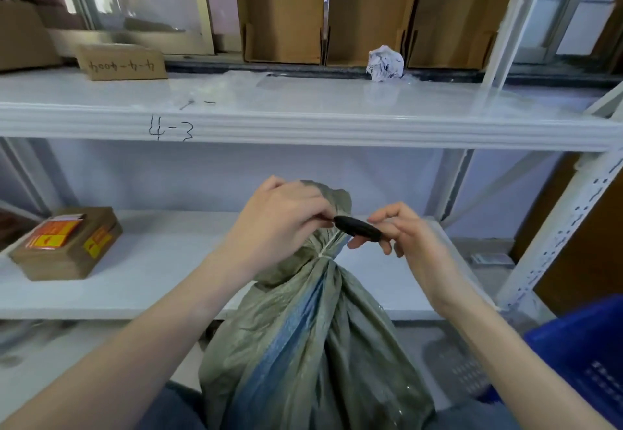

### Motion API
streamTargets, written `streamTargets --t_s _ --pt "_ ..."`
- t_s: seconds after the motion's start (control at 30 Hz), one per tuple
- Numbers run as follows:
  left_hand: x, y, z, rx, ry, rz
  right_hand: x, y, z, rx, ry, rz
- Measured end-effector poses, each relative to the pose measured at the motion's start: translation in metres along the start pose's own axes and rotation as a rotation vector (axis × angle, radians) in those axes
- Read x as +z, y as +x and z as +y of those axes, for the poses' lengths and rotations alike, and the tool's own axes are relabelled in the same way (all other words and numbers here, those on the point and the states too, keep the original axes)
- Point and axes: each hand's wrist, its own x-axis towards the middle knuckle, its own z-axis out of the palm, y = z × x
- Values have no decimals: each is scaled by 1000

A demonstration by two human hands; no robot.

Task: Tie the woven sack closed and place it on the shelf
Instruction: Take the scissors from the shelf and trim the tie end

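Two bare forearms rise from the lower corners of the frame to meet at the centre, over the neck of an olive-green woven sack (303,345) with a blue stripe down its front. The sack stands upright in the lower middle, in front of the white shelving, its neck gathered and cinched by a thin white tie (326,253). The left hand (279,224) is closed around the bunched top of the sack above the tie and pinches one end of a small black oblong object (358,228). The right hand (403,232) grips the other end of that object between thumb and curled fingers. At the lower right edge sits a blue plastic crate (583,359). Behind the hands, the lower shelf (161,281) carries a taped cardboard box (67,244) at the left. Higher up, the upper shelf (303,126), marked "4-3", bears a cardboard label (121,62) at upper left and a crumpled paper ball (385,63) right of centre.
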Motion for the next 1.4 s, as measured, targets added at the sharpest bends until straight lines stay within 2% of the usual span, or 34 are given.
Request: streamTargets --t_s 0.07,0.2,0.33,0.4,0.53,0.57,0.63,0.7,0.77,0.93,1.07,1.23,1.3,1.4 --pt "5 -8 -2 11 18 -11 1 1 8 76 -44 -51" --pt "23 -22 -3 66 41 -46 11 3 27 117 -288 -139" --pt "43 -33 -3 79 26 3 19 11 51 158 -432 -202" --pt "51 -37 0 3 59 50 21 14 65 160 -437 -153" --pt "64 -47 -1 -295 -27 181 15 15 90 180 -331 -38" --pt "69 -51 -4 -362 -62 164 12 15 95 183 -316 -20" --pt "81 -55 -11 -448 -132 22 8 14 102 187 -332 -2" --pt "95 -57 -13 -480 -215 -142 6 14 104 223 -386 -16" --pt "108 -55 -11 -480 -288 -193 7 14 108 255 -413 -29" --pt "123 -36 -7 -492 -319 -165 11 16 108 264 -408 -53" --pt "118 -30 -14 -584 -337 -161 12 16 103 243 -473 -97" --pt "107 -36 -35 -862 -651 -137 5 13 107 225 -604 -155" --pt "105 -38 -38 -902 -736 -135 1 13 109 217 -655 -143" --pt "103 -37 -38 -840 -611 -78 -2 12 112 197 -789 -96"
